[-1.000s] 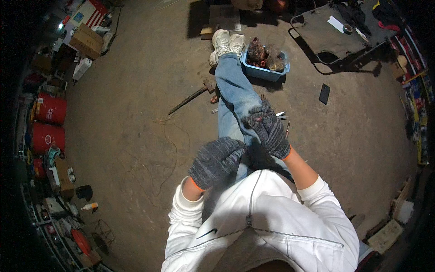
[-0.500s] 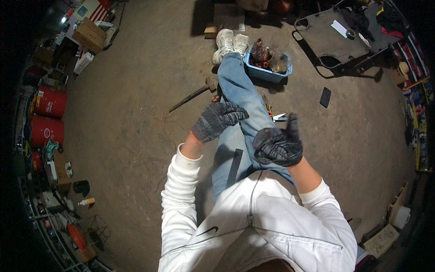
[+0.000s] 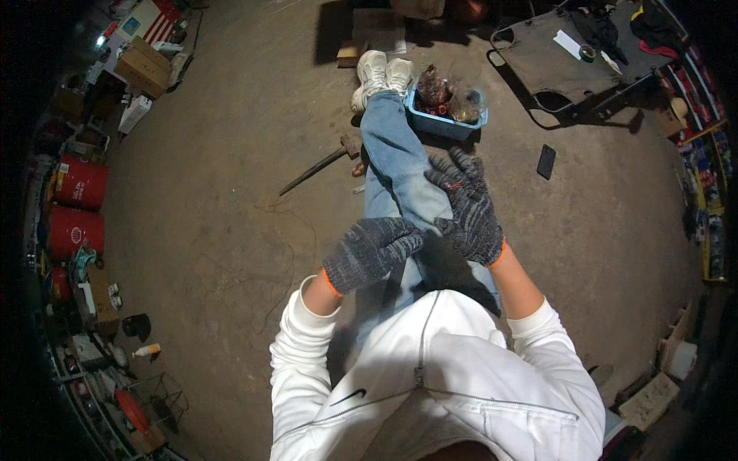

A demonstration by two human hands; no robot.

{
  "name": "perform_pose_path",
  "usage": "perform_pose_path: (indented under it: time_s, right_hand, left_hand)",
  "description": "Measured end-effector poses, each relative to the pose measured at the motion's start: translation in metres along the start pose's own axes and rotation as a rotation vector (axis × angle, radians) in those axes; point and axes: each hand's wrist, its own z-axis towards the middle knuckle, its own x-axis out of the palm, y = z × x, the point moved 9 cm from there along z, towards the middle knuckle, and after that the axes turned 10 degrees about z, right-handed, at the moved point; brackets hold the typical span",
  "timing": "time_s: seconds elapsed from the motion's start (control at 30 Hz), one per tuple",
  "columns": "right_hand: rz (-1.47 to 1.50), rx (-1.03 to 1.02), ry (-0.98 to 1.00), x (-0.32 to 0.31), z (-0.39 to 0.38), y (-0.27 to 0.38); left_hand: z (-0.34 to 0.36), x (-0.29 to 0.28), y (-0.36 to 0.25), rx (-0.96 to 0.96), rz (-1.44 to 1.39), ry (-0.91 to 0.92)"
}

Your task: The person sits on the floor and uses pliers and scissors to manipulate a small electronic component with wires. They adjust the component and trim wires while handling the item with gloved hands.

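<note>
My left hand (image 3: 373, 252), in a dark grey knit glove with an orange cuff, lies over my thigh with its fingers stretched to the right; I see nothing held in it. My right hand (image 3: 467, 209), gloved alike, has its fingers apart beside the jeans (image 3: 400, 146), pointing toward my feet, and it is also without a visible object. Left of my shin, a hammer (image 3: 317, 169) with a long dark handle lies on the floor. The tools on the floor right of my leg are hidden behind my right hand.
Beside my shoes (image 3: 373, 74) stands a light blue tub (image 3: 446, 127) with bagged reddish-brown scraps. A phone (image 3: 546, 162) lies on the floor at right, below a grey folding cot (image 3: 530, 61). Red drums (image 3: 77, 232) and cartons (image 3: 143, 67) line the left side.
My right hand has swung forward, turned and spread its fingers, covering the orange-handled tool and shears. My left hand has drawn back toward my body, over the thigh.
</note>
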Motion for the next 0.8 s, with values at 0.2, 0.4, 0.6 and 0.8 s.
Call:
perform_pose_path:
  time_s: [0.2,0.4,0.6,0.8]
  right_hand:
    - [1.118,0.709,0.096,0.047,-0.053,-0.017]
    - [2.403,-0.007,-0.182,-0.042,0.004,-0.004]
    - [0.442,0.22,0.014,-0.025,0.011,-0.005]
    - [0.553,0.069,0.7,0.058,-0.045,0.015]
  left_hand:
    - [0.021,-0.037,-0.005,0.229,0.236,-0.151]
    - [0.026,0.003,0.042,-0.051,-0.014,0.046]
    - [0.005,0.004,-0.003,0.345,0.293,-0.017]
    - [0.013,-0.013,0.026,0.137,-0.001,-0.094]
